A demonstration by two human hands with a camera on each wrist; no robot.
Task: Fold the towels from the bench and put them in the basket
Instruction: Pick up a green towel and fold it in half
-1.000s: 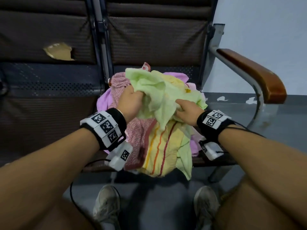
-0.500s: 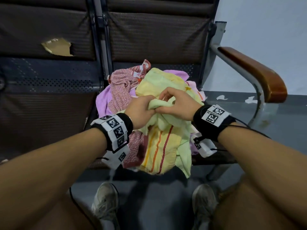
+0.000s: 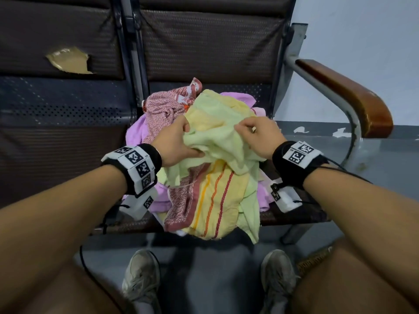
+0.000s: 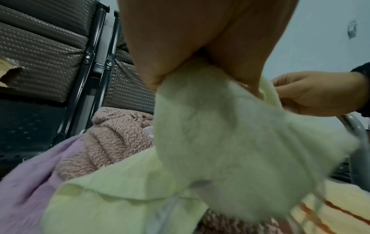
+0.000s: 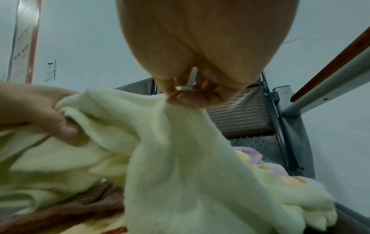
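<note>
Towelling in pale green, soft and fleecy, makes up the light green terry towel (image 3: 217, 141) lifted off the top of a heap on the dark perforated metal surface (image 3: 68, 114). It is bunched and creased, stretched in a loose band between the two hands, its lower part drooping onto the pile. Under it lie a yellow towel with orange and red stripes (image 3: 217, 200) hanging over the near edge of the surface, a pink-and-white speckled towel (image 3: 163, 109) toward the back, and a lilac towel (image 3: 136, 134) at the left side of the heap.

The left hand (image 3: 174, 143) is palm-in, wrist slightly bent, its fingers (image 5: 64, 128) and thumb curled round a gathered fold of the green towel. The right hand (image 3: 260, 137) is raised at the same height, knuckles up, its fingers (image 5: 180, 98) pinching a corner of the same towel between thumb and fingertip. Both forearms reach forward from the near edge, each wearing a black wristband with printed square markers (image 3: 136, 164). A brown wooden armrest (image 3: 347, 96) runs along the right end of the surface.
</note>
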